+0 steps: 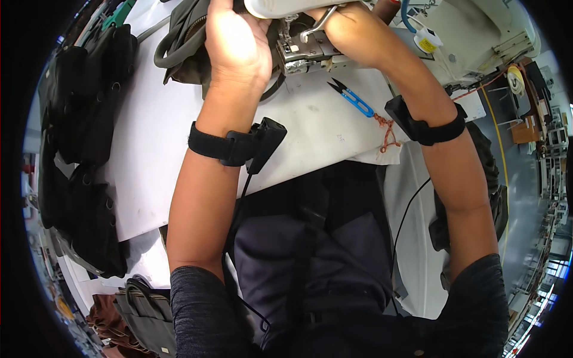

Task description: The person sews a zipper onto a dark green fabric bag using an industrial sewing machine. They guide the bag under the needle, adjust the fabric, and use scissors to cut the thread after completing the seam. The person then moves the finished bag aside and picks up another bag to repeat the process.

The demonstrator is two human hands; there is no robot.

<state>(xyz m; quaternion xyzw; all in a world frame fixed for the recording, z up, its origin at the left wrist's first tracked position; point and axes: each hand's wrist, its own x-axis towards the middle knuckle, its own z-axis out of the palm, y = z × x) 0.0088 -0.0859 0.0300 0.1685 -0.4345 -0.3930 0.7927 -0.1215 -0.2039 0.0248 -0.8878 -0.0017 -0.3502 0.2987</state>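
The dark olive fabric bag piece with a zip (190, 56) lies at the upper left of the white-topped sewing table, beside the needle area of the pale, heavy sewing machine (477, 42). The person's bare left hand (237, 51) is over the edge of this piece, left of the metal presser foot (290, 33); its fingers run out of the top of the view, so I cannot tell whether they are spread or pinching cloth. The bare right hand (352, 33) is just right of the bent metal lever (317, 25), fingers hidden, its grip equally impossible to read. The step in hand looks like positioning the piece at the machine for stitching; the next move probably calls for the layers to be kept flat and aligned, with fingertips clear of the needle. On the white tabletop (298, 128), nearer the person, lie blue-handled thread snips with dark blades (356, 101), a knotted orange-brown cord (385, 128) at their end. Black fabric pieces with metal eyelets (83, 113) are heaped along the left side, above a grey-olive handled bag (146, 319) and reddish-brown cloth (107, 316). To the right, a grey-blue workshop floor (525, 197) carries a yellow line and a brown cardboard box (525, 131).
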